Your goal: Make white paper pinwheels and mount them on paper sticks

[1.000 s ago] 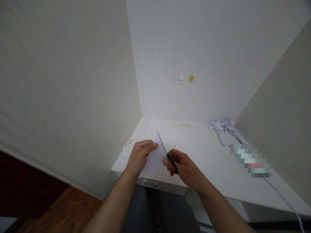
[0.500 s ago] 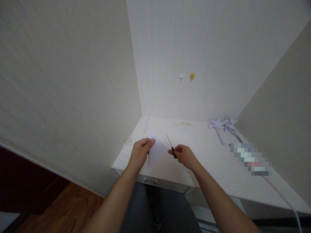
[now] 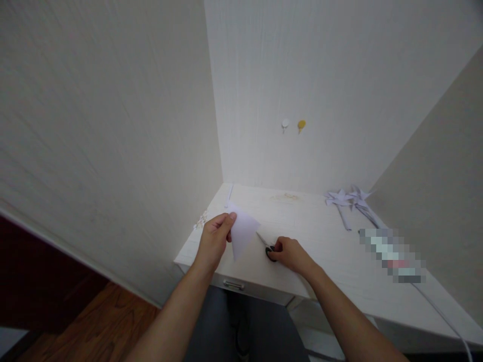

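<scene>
A folded-looking white sheet of paper (image 3: pixel 243 231) is pinched between the thumb and fingers of my left hand (image 3: pixel 216 239), held above the front of the white desk (image 3: pixel 302 271). My right hand (image 3: pixel 290 254) grips a pair of scissors (image 3: pixel 268 249) by the black handles. The blades point up and left, their tip close to the right-hand corner of the paper. Whether tip and paper touch, I cannot tell. The blades look closed together.
Paper pinwheels (image 3: pixel 347 198) on sticks lie at the back right. A pixelated object with a white cable (image 3: pixel 433 301) is at the right. Small white bits (image 3: pixel 201 220) and a thin white strip (image 3: pixel 229 196) lie at the left. Two hooks (image 3: pixel 301 124) hang on the wall.
My right hand has moved down a little and turned the scissors so that both handle loops show. The paper has tilted slightly in my left hand. The view has shifted slightly.
</scene>
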`<action>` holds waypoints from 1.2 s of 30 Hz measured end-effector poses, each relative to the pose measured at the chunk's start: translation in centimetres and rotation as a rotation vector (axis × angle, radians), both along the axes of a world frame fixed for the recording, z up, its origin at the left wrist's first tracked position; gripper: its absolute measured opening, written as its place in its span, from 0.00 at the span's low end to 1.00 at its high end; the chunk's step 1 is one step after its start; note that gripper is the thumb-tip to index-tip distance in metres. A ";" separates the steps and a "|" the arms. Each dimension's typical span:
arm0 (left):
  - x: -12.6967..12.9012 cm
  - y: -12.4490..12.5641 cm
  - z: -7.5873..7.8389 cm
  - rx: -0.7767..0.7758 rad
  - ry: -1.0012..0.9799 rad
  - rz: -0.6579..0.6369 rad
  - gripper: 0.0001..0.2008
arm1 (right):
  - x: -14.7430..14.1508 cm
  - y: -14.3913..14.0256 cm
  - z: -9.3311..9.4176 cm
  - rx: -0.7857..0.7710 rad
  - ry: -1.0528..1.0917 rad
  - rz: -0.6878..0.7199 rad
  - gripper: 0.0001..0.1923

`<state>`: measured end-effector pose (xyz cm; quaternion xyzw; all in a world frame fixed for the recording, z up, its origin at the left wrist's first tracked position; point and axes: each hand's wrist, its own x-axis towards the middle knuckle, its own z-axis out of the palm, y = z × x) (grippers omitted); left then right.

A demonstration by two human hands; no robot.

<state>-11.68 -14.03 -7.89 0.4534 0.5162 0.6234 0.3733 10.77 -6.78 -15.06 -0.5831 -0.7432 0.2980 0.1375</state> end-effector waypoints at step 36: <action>-0.1 -2.4 0.8 -0.085 0.222 -0.249 0.29 | -3.8 -2.8 8.8 -0.109 1.004 0.043 0.25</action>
